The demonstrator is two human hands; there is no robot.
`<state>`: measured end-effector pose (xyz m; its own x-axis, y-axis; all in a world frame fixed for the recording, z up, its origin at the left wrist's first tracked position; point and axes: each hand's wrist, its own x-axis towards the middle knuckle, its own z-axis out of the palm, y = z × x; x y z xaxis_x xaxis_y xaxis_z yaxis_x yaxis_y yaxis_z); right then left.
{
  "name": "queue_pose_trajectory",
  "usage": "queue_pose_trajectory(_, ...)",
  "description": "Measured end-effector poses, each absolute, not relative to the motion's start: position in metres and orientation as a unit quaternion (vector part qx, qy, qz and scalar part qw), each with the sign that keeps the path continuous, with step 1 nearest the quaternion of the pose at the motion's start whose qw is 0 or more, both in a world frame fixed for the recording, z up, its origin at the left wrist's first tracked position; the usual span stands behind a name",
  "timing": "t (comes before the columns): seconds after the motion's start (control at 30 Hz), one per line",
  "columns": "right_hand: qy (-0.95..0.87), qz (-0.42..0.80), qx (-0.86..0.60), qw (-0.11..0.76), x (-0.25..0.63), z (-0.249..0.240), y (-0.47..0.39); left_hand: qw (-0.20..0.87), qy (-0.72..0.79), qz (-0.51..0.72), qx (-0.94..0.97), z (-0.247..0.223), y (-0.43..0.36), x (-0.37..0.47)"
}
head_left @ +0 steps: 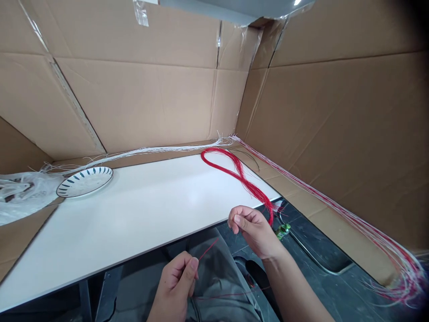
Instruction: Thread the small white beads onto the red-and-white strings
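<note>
A thin red strand (209, 248) sticks up from my left hand (181, 279), which is closed on it over the lap at the bottom centre. A further length of strand runs to the right below that hand. My right hand (250, 226) is raised near the front edge of the white board, its fingertips pinched together; what they hold, if anything, is too small to make out. Just beyond it lies a looped bundle of red strands (243, 176), its near end hanging over the board's edge.
The white board (144, 201) carries a striped plate (85, 182) at its left end, beside a clear plastic bag (27, 197). White strands (144, 153) line the back; red-and-white strands (318, 194) run along the right. Cardboard walls (134, 103) surround the board.
</note>
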<state>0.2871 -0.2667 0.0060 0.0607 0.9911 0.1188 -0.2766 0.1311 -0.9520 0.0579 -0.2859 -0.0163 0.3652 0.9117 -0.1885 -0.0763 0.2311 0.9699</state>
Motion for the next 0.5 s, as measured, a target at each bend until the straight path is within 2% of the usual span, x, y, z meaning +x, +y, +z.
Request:
queue_pose_trajectory(0.27, -0.387, 0.611, -0.344, 0.599, 0.222, -0.034, -0.286, 0.659, 0.419, 0.389, 0.489, -0.032, -0.287, 0.069)
queue_pose_trajectory(0.4, -0.454, 0.527, -0.35, 0.627, 0.224, -0.026, -0.284, 0.632, 0.417, 0.368, 0.539, -0.043, -0.289, 0.074)
queue_pose_trajectory(0.5, -0.433, 0.47, -0.338, 0.691, 0.251, -0.007, -0.275, 0.582, 0.413, 0.351, 0.606, -0.059, -0.29, 0.071)
